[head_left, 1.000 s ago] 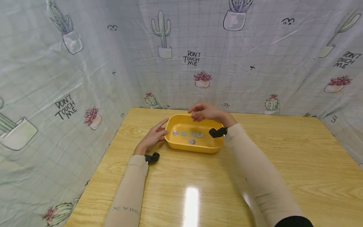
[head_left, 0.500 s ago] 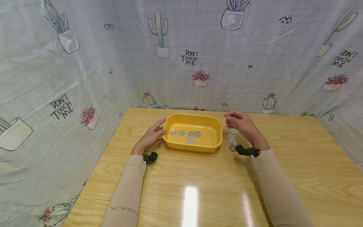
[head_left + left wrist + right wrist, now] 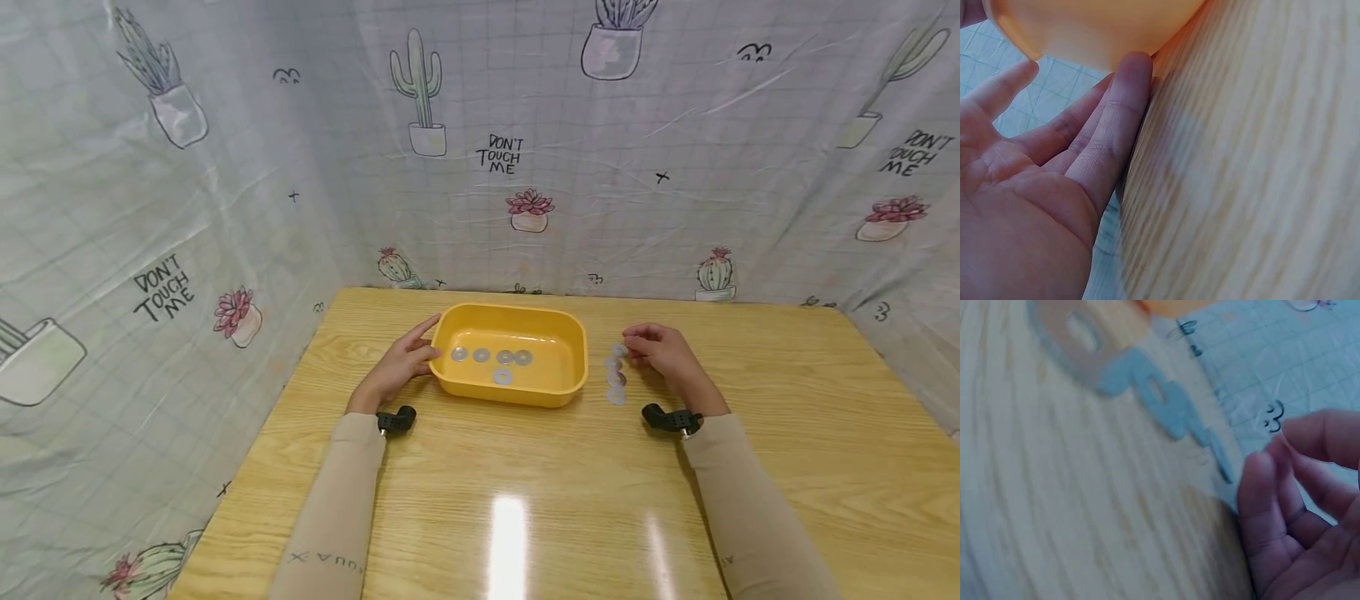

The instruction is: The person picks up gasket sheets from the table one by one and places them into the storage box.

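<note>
A yellow plastic bin (image 3: 555,373) stands on the wooden table, with several flat grey metal washers (image 3: 496,378) lying on its floor. My left hand (image 3: 399,364) rests against the bin's left end; in the left wrist view its extended fingers (image 3: 1100,134) touch the bin wall (image 3: 1085,31). To the right of the bin, several more washers (image 3: 611,396) form a short row running away from me. At the row's far end is my right hand (image 3: 669,357), fingertips right beside the last washer. In the right wrist view its thumb and fingers are loosely bent, with nothing visible between them.
The wooden table (image 3: 442,483) reaches to a patterned cloth (image 3: 450,208) hanging behind it and on the left side. A small black wrist camera (image 3: 671,419) sits on the right wrist and another wrist camera (image 3: 397,419) on the left.
My right hand has moved from above the bin to the right, then down to the far end of the washer row. The left hand has stayed at the bin.
</note>
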Tool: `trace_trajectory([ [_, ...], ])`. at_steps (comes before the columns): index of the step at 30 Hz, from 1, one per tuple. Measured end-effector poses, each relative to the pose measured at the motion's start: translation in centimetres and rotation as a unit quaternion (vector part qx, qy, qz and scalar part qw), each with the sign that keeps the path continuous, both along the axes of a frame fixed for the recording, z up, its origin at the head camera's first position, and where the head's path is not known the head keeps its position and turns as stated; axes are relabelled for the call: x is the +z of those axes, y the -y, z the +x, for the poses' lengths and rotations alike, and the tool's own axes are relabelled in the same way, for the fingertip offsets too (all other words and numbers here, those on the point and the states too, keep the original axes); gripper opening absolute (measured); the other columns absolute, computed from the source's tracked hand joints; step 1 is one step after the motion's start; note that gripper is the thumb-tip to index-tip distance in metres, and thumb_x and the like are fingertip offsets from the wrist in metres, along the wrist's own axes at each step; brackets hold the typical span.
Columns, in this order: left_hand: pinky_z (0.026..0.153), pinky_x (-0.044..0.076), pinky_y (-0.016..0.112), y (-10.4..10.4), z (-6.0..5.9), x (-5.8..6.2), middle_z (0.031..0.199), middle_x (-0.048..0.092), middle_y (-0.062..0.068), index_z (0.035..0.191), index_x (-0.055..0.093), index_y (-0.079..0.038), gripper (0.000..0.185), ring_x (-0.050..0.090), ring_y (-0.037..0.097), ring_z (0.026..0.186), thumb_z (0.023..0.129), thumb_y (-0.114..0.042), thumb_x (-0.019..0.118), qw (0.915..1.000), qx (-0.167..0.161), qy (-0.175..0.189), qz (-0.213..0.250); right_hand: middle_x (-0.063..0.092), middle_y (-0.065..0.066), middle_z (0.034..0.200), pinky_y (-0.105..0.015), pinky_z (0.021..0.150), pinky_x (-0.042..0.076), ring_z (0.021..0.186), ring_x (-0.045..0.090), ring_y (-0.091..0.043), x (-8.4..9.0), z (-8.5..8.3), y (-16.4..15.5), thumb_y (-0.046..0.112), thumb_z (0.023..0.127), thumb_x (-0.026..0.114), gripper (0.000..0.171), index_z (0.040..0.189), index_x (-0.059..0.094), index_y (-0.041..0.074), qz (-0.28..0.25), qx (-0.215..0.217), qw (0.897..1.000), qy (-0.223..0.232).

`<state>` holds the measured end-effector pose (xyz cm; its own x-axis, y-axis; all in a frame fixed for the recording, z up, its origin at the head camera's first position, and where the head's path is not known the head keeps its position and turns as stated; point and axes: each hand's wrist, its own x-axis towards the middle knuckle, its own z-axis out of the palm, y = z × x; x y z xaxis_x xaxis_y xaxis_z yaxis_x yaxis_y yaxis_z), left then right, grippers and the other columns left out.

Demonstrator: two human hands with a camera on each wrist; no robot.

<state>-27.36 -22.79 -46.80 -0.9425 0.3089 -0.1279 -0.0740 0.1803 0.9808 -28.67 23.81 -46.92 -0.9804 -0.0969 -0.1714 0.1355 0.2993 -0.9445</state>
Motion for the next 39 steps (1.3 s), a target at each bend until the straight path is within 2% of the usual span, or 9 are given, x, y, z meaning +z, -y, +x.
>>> trace_trajectory([
  [4, 0.096, 0.06, 0.034, -0.1, 0.0, 0.0, 0.147, 0.05, 0.024, 0.162, 0.031, -0.035, 0.065, 0.06, 0.038, 0.127, 0.105, -0.014, 0.054, 1.0, -0.005, -0.002, 0.006, 0.063, 0.001, 0.098, -0.021, 0.068, 0.057, 0.076, 0.06, -0.007, -0.6, -0.3, -0.2, 0.022, 0.106, 0.056, 0.044, 0.137, 0.053, -0.009, 0.019, -0.017, 1.0, 0.004],
  [7, 0.097, 0.06, 0.035, -0.1, -0.1, -0.1, 0.148, 0.049, 0.025, 0.163, 0.029, -0.033, 0.065, 0.058, 0.039, 0.13, 0.106, -0.013, 0.054, 1.0, -0.007, -0.003, 0.004, 0.062, 0.0, 0.093, -0.022, 0.064, 0.056, 0.07, 0.057, -0.007, -0.8, -0.5, -0.1, 0.022, 0.105, 0.059, 0.041, 0.133, 0.057, -0.007, 0.051, -0.022, 0.998, 0.0],
  [12, 0.096, 0.06, 0.035, -0.1, 0.0, -0.1, 0.147, 0.049, 0.026, 0.164, 0.028, -0.031, 0.066, 0.058, 0.042, 0.13, 0.105, -0.015, 0.055, 1.0, -0.003, -0.004, 0.001, 0.064, -0.004, 0.094, -0.023, 0.065, 0.055, 0.072, 0.059, -0.011, -0.7, -0.6, 0.4, 0.021, 0.102, 0.063, 0.038, 0.129, 0.059, -0.006, 0.106, -0.009, 0.994, -0.014],
  [17, 0.096, 0.06, 0.035, -0.1, 0.1, -0.1, 0.147, 0.05, 0.026, 0.163, 0.029, -0.033, 0.067, 0.058, 0.042, 0.129, 0.105, -0.015, 0.055, 1.0, -0.005, -0.004, 0.005, 0.063, -0.006, 0.094, -0.023, 0.067, 0.055, 0.075, 0.061, -0.015, -0.5, -0.6, 0.8, 0.021, 0.1, 0.066, 0.037, 0.126, 0.059, -0.004, 0.139, 0.0, 0.99, -0.008],
  [26, 0.096, 0.06, 0.035, 0.0, 0.0, -0.1, 0.147, 0.05, 0.025, 0.161, 0.032, -0.037, 0.064, 0.059, 0.041, 0.129, 0.105, -0.015, 0.055, 1.0, -0.006, -0.005, 0.005, 0.064, -0.01, 0.097, -0.024, 0.069, 0.057, 0.077, 0.063, -0.018, -0.3, -0.4, 1.0, 0.019, 0.098, 0.069, 0.035, 0.124, 0.06, -0.004, 0.162, 0.012, 0.987, -0.004],
  [39, 0.097, 0.06, 0.036, 0.1, 0.0, -0.3, 0.148, 0.048, 0.027, 0.162, 0.029, -0.035, 0.065, 0.057, 0.043, 0.131, 0.105, -0.016, 0.055, 0.9999, -0.009, -0.007, 0.003, 0.066, -0.013, 0.098, -0.024, 0.067, 0.056, 0.075, 0.064, -0.017, 0.0, -0.7, 1.3, 0.016, 0.099, 0.067, 0.03, 0.121, 0.063, -0.003, 0.193, 0.018, 0.981, -0.007],
])
